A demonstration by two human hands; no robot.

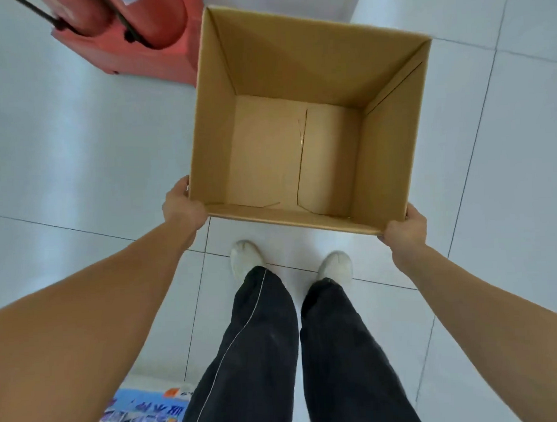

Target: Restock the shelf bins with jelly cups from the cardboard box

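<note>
A big brown cardboard box (299, 139) with an open top is held out in front of the person, above the white tiled floor (60, 150). Looking down into it, only its bare brown bottom shows, with a thin crack line where the two bottom flaps meet. No jelly cups can be seen inside.

The left hand (182, 205) holds the near left corner of the box. Its thumb lies along the left wall and the other fingers are tucked out of sight behind the corner, so its grip is closed on the box. The right hand (405, 226) holds the near right corner the same way, with fingers curled round the edge, so that grip is closed on the box too. Both bare arms reach forward from the bottom corners of the view.

Under the box stand the person's two white shoes (245, 258), side by side on the tiles, below dark grey trousers (261, 355) that have a thin white stripe down the left leg.

A red plastic thing with black rods (126, 35) sits on the floor at the top left, just beside the far left wall of the box. At the bottom left edge, next to the left leg, is a blue and orange packet with printed words (145, 414), partly hidden by the arm. A white block (280, 0) shows past the far edge of the box.
</note>
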